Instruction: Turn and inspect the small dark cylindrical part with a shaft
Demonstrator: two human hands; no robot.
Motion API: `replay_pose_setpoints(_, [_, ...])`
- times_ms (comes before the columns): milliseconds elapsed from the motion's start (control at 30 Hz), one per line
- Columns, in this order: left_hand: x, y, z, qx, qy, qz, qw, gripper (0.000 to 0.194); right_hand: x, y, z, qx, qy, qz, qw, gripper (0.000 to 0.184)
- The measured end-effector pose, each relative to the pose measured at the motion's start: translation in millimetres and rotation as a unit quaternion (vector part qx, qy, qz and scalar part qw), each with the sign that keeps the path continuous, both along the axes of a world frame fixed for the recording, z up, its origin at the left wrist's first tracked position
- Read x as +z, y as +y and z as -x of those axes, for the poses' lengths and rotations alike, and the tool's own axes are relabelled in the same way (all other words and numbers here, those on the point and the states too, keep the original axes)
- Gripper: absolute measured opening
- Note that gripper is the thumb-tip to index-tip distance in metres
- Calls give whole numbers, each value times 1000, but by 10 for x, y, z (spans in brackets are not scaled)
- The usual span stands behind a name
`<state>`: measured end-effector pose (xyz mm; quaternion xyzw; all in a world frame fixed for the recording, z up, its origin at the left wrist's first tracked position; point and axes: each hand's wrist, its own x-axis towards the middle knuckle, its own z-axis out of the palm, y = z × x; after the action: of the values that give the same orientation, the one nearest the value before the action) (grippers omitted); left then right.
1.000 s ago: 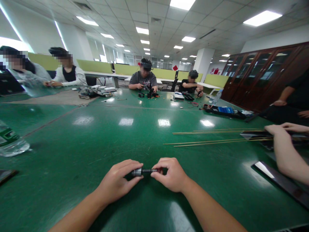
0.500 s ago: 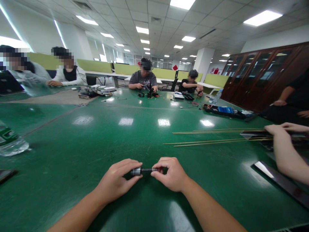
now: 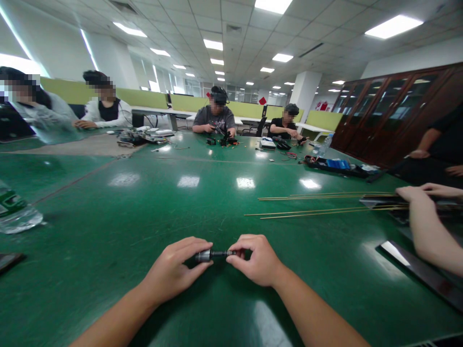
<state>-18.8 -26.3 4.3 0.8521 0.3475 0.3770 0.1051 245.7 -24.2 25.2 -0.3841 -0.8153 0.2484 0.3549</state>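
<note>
Between my two hands, low over the green table (image 3: 202, 207), lies a small dark cylindrical part with a thin shaft (image 3: 219, 254). Its thick grey-and-black end is pinched between the thumb and fingers of my left hand (image 3: 177, 265). My right hand (image 3: 258, 260) pinches the thin tip of the shaft at the other end. The part lies level, pointing left to right. My fingers partly cover both of its ends, and its exact kind cannot be made out.
Long thin brass-coloured rods (image 3: 307, 215) reach in from the right, beside a co-worker's forearm (image 3: 434, 231). A dark flat panel (image 3: 419, 270) lies at the right. A water bottle (image 3: 18, 212) is at the left. A tray of tools (image 3: 336, 165) and several people are farther back.
My hands and the part between them stay almost still. At the back right, a co-worker's head and hands have shifted slightly; a person at the left has moved a little to the right.
</note>
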Motion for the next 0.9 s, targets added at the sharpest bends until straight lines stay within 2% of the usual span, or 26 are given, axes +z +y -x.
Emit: replay_pose_setpoints(900, [30,3,15,8,2,-13,1000,38,27,1,-14,-7,-3,1,1000,9])
